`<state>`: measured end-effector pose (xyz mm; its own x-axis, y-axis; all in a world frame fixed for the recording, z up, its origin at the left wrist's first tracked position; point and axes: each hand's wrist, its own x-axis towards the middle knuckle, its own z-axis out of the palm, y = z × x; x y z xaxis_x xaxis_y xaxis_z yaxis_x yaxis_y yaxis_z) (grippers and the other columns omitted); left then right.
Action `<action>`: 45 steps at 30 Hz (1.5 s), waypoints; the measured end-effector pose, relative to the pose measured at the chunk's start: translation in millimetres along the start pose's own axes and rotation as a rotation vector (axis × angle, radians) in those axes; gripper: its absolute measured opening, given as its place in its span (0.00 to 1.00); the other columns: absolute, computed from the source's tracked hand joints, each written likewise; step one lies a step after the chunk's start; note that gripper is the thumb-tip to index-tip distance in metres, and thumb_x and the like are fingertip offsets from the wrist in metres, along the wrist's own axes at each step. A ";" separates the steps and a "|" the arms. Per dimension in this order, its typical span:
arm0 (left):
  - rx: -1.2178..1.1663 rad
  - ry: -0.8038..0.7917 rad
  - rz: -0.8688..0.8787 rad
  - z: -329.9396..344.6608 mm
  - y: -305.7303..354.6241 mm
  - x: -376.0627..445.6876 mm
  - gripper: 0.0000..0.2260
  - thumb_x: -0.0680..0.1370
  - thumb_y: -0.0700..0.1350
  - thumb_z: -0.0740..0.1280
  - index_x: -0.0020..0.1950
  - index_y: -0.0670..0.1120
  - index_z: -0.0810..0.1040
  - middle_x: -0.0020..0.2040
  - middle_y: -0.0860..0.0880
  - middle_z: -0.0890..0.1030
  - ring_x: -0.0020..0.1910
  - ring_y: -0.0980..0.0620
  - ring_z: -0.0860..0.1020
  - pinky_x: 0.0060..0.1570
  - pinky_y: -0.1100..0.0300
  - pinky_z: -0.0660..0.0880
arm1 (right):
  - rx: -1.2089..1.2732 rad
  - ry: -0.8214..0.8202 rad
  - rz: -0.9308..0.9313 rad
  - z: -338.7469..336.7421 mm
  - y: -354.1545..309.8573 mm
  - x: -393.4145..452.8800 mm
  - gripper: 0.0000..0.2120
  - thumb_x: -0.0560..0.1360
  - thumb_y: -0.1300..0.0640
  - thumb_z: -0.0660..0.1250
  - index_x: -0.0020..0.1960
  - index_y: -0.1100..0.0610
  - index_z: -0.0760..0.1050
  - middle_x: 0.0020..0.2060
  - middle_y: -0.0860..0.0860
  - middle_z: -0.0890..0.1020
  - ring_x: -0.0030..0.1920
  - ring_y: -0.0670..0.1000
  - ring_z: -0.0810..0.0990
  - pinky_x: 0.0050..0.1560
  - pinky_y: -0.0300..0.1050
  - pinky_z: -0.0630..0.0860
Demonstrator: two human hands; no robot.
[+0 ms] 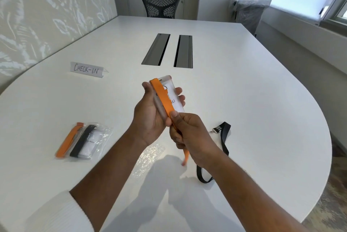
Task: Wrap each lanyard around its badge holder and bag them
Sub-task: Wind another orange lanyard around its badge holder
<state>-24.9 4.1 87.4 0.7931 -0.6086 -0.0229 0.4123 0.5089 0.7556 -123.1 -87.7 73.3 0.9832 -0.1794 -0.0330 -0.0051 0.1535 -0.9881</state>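
Orange lanyard (163,98) runs lengthwise down the face of the holder (170,96), from the far top edge toward me. I've got the holder cupped in the left hand (150,117), thumb along the left edge, fingers curled round the right edge. Its long axis points away from me and slightly left, tilted up off the table (244,81).

Right hand (189,135) is closed on the strap: thumb presses it at the holder's near bottom corner and the slack passes through the fist. The loose tail hangs out below the hand, blurred, just above the table.

Relation that matters: the free strap exits at the near end, on the right-hand side, so the right hand does the winding and the left only keeps the holder steady. I'd judge the next turn goes under the near end and up the back, along the same long axis. The strap needs tension or the front pass slips sideways off the clear plastic.

Empty bag (150,158) lies flat on the table directly beneath my left wrist, near. Filled bag (84,141) sits well left, holding an orange and a black wrapped set. Black lanyard (223,143) lies unwrapped on the table beside the right forearm; can't see its holder.
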 end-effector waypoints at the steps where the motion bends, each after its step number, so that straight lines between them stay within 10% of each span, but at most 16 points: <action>1: -0.014 0.015 0.000 2.0 -0.7 0.5 0.31 0.83 0.65 0.47 0.73 0.47 0.72 0.59 0.40 0.80 0.61 0.39 0.77 0.67 0.43 0.73 | -0.011 0.016 -0.001 -0.5 -0.9 0.2 0.20 0.86 0.50 0.58 0.40 0.57 0.77 0.21 0.49 0.67 0.23 0.46 0.60 0.25 0.36 0.59; 22: -0.107 0.034 0.011 3.7 -8.7 -0.4 0.32 0.83 0.65 0.47 0.77 0.47 0.69 0.63 0.41 0.81 0.64 0.39 0.79 0.66 0.43 0.75 | -0.032 0.095 0.069 -9.0 -3.0 -7.3 0.24 0.83 0.44 0.64 0.35 0.58 0.78 0.21 0.48 0.64 0.23 0.46 0.58 0.26 0.39 0.55; 26: -0.108 0.170 -0.016 -3.6 -9.1 -0.8 0.28 0.85 0.61 0.51 0.75 0.44 0.71 0.69 0.38 0.78 0.58 0.42 0.84 0.52 0.47 0.82 | 0.004 0.097 0.015 -7.5 5.3 -8.3 0.22 0.83 0.46 0.63 0.35 0.58 0.74 0.23 0.49 0.62 0.25 0.47 0.57 0.27 0.39 0.56; 30: 0.406 0.296 0.146 -24.9 -12.9 2.5 0.17 0.86 0.41 0.59 0.74 0.50 0.70 0.71 0.43 0.75 0.67 0.44 0.77 0.57 0.49 0.80 | 0.070 0.075 -0.026 -14.3 2.2 -10.1 0.22 0.83 0.45 0.63 0.34 0.56 0.74 0.24 0.49 0.62 0.25 0.46 0.58 0.26 0.37 0.57; 34: 0.960 -0.008 0.383 -38.4 -18.7 -4.0 0.27 0.79 0.29 0.54 0.76 0.48 0.68 0.74 0.50 0.74 0.75 0.52 0.69 0.75 0.50 0.66 | 0.117 0.015 -0.064 -17.9 -7.5 -10.4 0.21 0.79 0.43 0.64 0.32 0.55 0.74 0.23 0.48 0.62 0.24 0.46 0.58 0.26 0.36 0.57; 38: 0.823 -0.180 0.263 -36.5 -25.1 -12.2 0.17 0.86 0.52 0.56 0.73 0.53 0.73 0.60 0.51 0.84 0.62 0.51 0.80 0.62 0.56 0.75 | 0.154 -0.007 -0.134 -19.0 -17.0 -8.5 0.22 0.80 0.45 0.63 0.33 0.57 0.72 0.22 0.49 0.63 0.25 0.47 0.57 0.28 0.41 0.54; 40: 0.809 -0.209 0.227 -30.4 -29.5 -14.2 0.28 0.80 0.69 0.55 0.73 0.55 0.73 0.58 0.51 0.84 0.60 0.47 0.81 0.62 0.49 0.77 | 0.164 0.006 -0.149 -19.1 -20.4 -5.8 0.22 0.81 0.46 0.62 0.33 0.58 0.72 0.22 0.51 0.62 0.25 0.48 0.56 0.30 0.46 0.52; 45: 0.747 -0.253 0.155 -19.6 -39.5 -15.4 0.23 0.80 0.71 0.52 0.63 0.62 0.77 0.50 0.60 0.81 0.55 0.59 0.79 0.56 0.60 0.76 | 0.138 0.003 -0.121 -15.1 -18.2 -3.0 0.22 0.83 0.47 0.60 0.34 0.56 0.73 0.23 0.51 0.63 0.26 0.48 0.56 0.31 0.47 0.52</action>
<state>-44.6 5.3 45.1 0.6542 -0.7294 0.1998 -0.1742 0.1117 0.9784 -128.7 -104.7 89.2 0.9745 -0.2077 0.0846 0.1388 0.2626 -0.9549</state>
